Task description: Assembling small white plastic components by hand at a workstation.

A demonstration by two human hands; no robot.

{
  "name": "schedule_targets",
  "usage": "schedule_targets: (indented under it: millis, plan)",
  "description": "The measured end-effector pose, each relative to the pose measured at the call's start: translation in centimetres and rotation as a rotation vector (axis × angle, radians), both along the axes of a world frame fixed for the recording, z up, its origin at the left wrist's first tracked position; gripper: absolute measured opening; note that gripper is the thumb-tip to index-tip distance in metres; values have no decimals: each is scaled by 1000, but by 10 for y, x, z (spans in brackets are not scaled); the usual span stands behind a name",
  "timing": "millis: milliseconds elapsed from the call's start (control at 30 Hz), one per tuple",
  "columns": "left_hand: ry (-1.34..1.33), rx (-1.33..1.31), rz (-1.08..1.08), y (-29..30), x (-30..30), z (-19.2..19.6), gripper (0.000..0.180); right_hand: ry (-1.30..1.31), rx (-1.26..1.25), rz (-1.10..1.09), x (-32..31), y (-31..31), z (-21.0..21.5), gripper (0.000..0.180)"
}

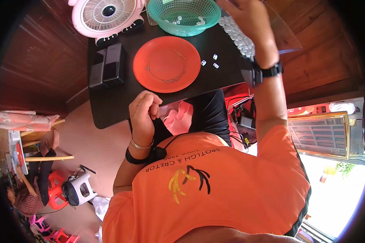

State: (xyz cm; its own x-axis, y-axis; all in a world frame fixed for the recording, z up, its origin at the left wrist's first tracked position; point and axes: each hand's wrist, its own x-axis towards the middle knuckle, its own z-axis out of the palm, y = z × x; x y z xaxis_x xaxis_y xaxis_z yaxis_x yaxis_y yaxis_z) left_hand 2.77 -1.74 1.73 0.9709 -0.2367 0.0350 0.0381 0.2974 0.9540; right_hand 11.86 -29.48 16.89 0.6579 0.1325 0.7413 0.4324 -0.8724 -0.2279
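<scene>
The black tabletop [117, 105] carried an orange plate [166, 64] at its middle. Beyond the plate stood a pink fan [106, 16] and a green mesh basket [184, 15] holding small white pieces. Two dark rectangular boxes [107, 65] lay left of the plate. The right hand [247, 18] hovered right of the basket, above a heap of clear beads [239, 36]; its fingers' state could not be told. The left hand [144, 111] sat near the plate's front edge, fingers curled together. Three white beads [213, 60] lay just right of the plate.
</scene>
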Motion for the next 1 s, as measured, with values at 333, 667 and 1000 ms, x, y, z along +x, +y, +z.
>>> schedule_targets:
  millis: [333, 667, 1000]
  plan:
    - [27, 43, 34, 14, -5, -1, 29, 870, -508, 33, 160, -21, -94, 19]
    - [71, -3, -3, 15, 10, -19, 27, 812, -69, 199, 2, -13, -77, 15]
    - [78, 28, -46, 7, 5, -16, 27, 716, -172, 182, -2, -18, -137, 15]
